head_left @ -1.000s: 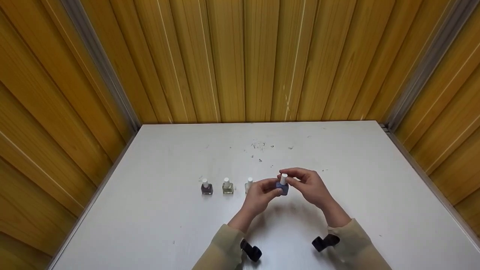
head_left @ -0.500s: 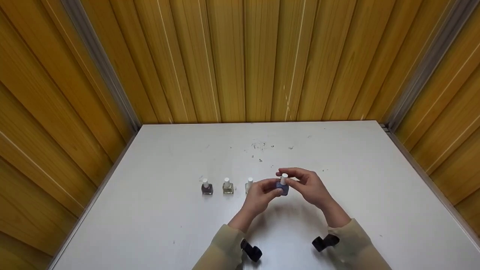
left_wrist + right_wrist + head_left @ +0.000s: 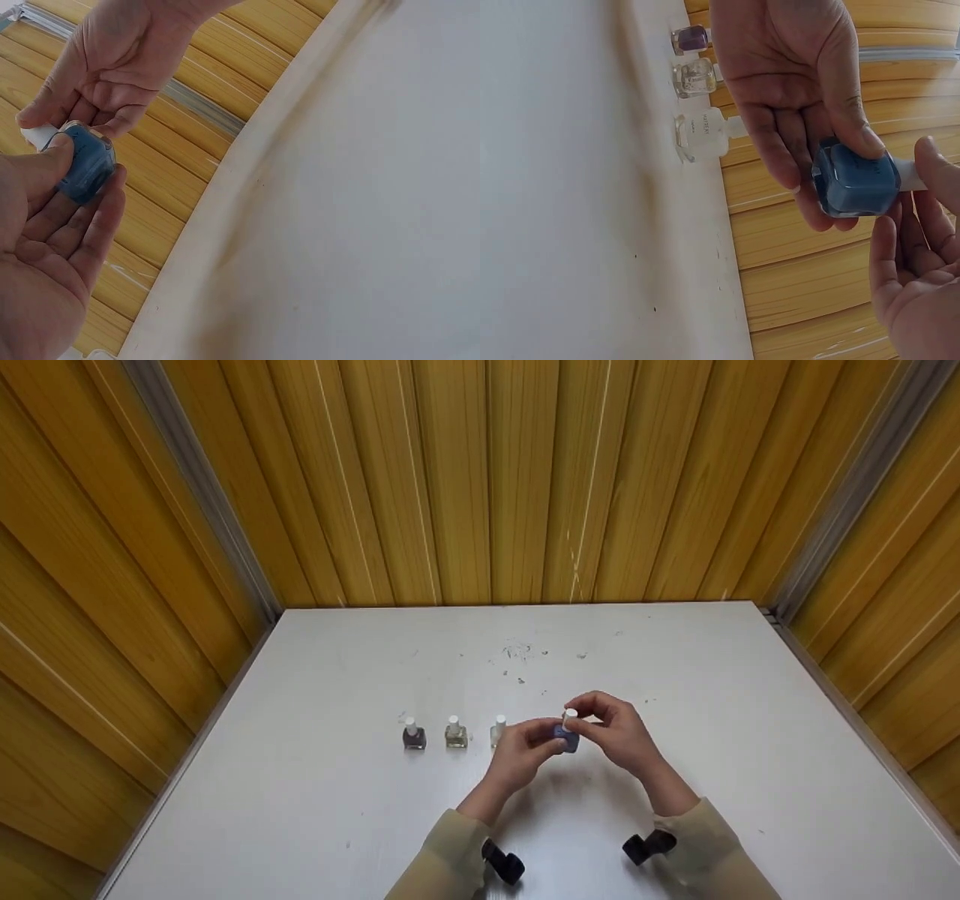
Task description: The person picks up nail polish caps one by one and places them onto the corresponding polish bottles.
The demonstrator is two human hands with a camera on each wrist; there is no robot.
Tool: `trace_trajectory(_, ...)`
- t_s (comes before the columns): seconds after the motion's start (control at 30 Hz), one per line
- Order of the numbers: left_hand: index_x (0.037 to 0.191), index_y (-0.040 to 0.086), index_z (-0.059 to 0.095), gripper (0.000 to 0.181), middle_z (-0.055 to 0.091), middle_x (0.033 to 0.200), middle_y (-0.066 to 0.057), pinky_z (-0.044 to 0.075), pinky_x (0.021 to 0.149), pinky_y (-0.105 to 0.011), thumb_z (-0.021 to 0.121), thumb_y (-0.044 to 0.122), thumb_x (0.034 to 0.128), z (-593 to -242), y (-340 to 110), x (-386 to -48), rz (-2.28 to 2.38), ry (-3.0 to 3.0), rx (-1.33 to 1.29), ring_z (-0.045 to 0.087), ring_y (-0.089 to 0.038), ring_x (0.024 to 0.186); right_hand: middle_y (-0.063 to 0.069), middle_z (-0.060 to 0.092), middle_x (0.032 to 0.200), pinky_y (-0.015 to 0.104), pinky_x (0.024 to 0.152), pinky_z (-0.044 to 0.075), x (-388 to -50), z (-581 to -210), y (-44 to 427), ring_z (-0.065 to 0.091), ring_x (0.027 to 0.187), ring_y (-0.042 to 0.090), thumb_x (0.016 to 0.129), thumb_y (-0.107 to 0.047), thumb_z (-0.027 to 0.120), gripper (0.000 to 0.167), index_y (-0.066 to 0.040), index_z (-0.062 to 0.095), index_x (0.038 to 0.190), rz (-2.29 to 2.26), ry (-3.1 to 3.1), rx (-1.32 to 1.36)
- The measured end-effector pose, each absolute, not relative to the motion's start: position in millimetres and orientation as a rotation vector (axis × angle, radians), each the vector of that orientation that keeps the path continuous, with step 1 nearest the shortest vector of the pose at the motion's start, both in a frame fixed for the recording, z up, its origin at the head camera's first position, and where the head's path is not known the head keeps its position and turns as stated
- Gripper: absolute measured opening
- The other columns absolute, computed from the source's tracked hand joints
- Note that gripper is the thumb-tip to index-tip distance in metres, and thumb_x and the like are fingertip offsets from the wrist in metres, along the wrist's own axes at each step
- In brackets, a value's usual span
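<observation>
A blue nail polish bottle (image 3: 859, 180) with a white cap (image 3: 570, 715) is held between both hands, above the table. My left hand (image 3: 517, 754) grips the glass body, thumb on its near face and fingers behind. At the cap, the thumb and fingers of my right hand (image 3: 619, 735) pinch the white plastic. In the right wrist view the cap sits on the bottle's neck. Beside the left hand stands a clear-white nail polish bottle (image 3: 703, 135), partly hidden by that hand in the head view.
Further left stand a clear nail polish bottle with a yellowish tint (image 3: 455, 736) and a dark purple one (image 3: 414, 737), both upright and white-capped. They rest on a white table (image 3: 300, 810) with dark specks. Yellow wood-look panels (image 3: 480, 480) wall the back and sides.
My right hand's fingers have shifted slightly and curled around the cap, which moved a touch to the right. The left hand and the standing bottles look unmoved.
</observation>
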State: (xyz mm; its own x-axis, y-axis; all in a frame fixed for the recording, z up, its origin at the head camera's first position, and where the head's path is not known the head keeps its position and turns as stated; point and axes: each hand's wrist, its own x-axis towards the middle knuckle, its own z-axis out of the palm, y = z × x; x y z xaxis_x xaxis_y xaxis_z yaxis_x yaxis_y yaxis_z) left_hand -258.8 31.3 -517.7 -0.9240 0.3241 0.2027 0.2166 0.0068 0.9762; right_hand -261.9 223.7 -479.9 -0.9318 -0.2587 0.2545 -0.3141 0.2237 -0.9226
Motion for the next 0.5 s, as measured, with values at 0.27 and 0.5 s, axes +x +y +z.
trace_trajectory(0.27,0.125,-0.006,0.069,0.032,0.074,0.119,-0.024,0.062,0.086,-0.026,0.071,0.002,0.0948,-519.1,31.6,-260.8,2.118,2.121,0.552,0.074,-0.030,0.108,0.022,0.074,0.116,0.022,0.089,0.058,-262.0,-480.4,226.8,0.068,0.104,0.002,0.101,-0.010,0.065,0.027,0.003,0.070,0.123,1.856,-2.412,0.697)
trace_trajectory(0.5,0.124,-0.004,0.070,0.030,0.074,0.119,-0.023,0.062,0.087,-0.026,0.071,0.002,0.0947,-518.2,32.4,-259.7,2.107,2.138,0.565,0.074,-0.031,0.109,0.004,0.073,0.095,0.026,0.077,0.060,-261.8,-480.2,219.8,0.067,0.089,0.008,0.092,-0.008,0.077,0.017,0.003,0.070,0.102,1.882,-2.374,0.510)
